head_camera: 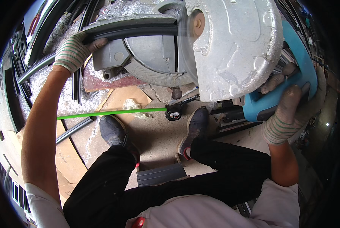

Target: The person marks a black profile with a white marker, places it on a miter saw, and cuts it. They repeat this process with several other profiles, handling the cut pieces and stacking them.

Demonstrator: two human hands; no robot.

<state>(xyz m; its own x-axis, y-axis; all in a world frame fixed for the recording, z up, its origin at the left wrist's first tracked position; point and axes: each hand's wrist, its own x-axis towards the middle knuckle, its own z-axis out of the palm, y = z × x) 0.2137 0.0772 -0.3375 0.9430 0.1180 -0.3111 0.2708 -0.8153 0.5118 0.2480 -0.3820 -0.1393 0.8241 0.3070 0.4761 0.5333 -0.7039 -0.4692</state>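
Note:
My left hand point(76, 51), in a striped knit glove, grips the left end of a dark metal profile point(135, 30) and presses it along the fence of a mitre saw point(147, 51). In a matching glove, my right hand point(286, 111) is wrapped around the saw's blue handle point(306, 65). The saw's round blade point(187, 42) looks blurred, and it stands at the profile's right end beside the table slot. A large grey blade guard point(238, 48) hides what lies behind and to the right. The graduated mitre scale point(158, 77) curves along the front of the saw table.
A tape measure point(173, 112) lies on the floor between my shoes, its green blade point(113, 113) drawn out leftward. Metal shavings point(59, 91) cover the left floor around dark profiles point(76, 85). Flattened cardboard point(69, 156) lies at the lower left. A grey tube point(74, 129) rests near my left shoe.

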